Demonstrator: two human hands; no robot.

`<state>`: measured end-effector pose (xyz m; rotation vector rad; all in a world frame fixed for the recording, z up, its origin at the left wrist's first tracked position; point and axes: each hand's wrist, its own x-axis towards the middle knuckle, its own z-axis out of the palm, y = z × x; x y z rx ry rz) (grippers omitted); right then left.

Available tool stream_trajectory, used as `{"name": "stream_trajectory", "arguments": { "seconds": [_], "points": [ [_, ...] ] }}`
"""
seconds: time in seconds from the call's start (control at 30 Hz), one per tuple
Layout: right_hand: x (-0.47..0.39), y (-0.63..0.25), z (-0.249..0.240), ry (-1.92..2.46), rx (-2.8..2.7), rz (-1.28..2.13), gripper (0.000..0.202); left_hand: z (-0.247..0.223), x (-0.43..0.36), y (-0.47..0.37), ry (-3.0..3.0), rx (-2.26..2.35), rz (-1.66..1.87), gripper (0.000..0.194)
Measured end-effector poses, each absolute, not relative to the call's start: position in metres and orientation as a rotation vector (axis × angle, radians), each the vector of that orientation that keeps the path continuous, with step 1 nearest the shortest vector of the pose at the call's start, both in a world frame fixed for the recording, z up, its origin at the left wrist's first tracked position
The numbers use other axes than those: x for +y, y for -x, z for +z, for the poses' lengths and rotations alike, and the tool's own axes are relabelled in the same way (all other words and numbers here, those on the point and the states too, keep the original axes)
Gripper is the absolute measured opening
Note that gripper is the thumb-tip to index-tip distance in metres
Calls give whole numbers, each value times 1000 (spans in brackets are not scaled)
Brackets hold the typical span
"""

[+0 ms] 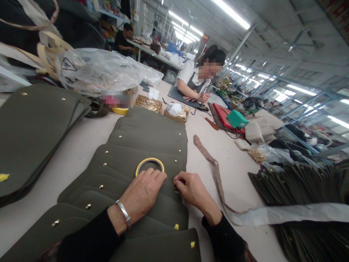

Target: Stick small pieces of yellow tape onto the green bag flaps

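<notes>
Dark green panels [152,125] with small gold studs lie overlapped down the middle of the table. My left hand [145,194], with a silver bangle at the wrist, is closed around the near side of a yellow tape roll [149,160] above the panels. To its right, my right hand [192,189] is pinched at the panels' right edge, beside a gold stud; whatever lies between its fingertips is too small to make out. Small yellow tape pieces [192,245] stick to the nearest panels.
More green panels [40,127] lie left, and a dense stack [305,185] stands right. A brown strip [216,174] runs along the table [234,160]. Beyond are boxes of gold parts [149,104], a plastic bag [100,71], a red case [225,117] and a person [191,80] working.
</notes>
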<state>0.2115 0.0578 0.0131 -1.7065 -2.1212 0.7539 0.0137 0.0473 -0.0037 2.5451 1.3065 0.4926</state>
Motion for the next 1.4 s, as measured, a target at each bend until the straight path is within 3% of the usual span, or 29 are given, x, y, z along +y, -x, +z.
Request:
{"name": "stream_trajectory", "arguments": {
  "seconds": [0.1,0.2,0.3,0.43,0.57,0.9,1.13,1.27,1.4],
  "points": [
    [61,-213,15,1715,-2228,681,13,-3,48,-14,-2564,1316,477,18],
    [60,-222,15,1726,-2214,593,27,-2,47,-14,-2580,1331,461,19],
    [55,-232,13,1552,-2296,475,13,-1,47,-14,-2586,1325,445,20],
    [48,-231,11,1285,-2665,268,18,-2,47,-15,-2595,1319,455,20],
    [52,-217,18,1322,-2880,111,20,-1,48,-15,-2591,1308,445,19],
    [67,-189,27,2018,-2440,457,21,-3,47,-9,-2536,1141,792,22],
    [46,-209,31,1685,-2072,878,24,2,49,-5,-2463,1071,1188,20],
    [36,-208,31,1451,-1822,780,20,3,45,-5,-2405,1087,1288,20],
    [33,-194,33,1177,-1932,576,19,3,44,-6,-2441,1135,1210,37]
  ]
}}
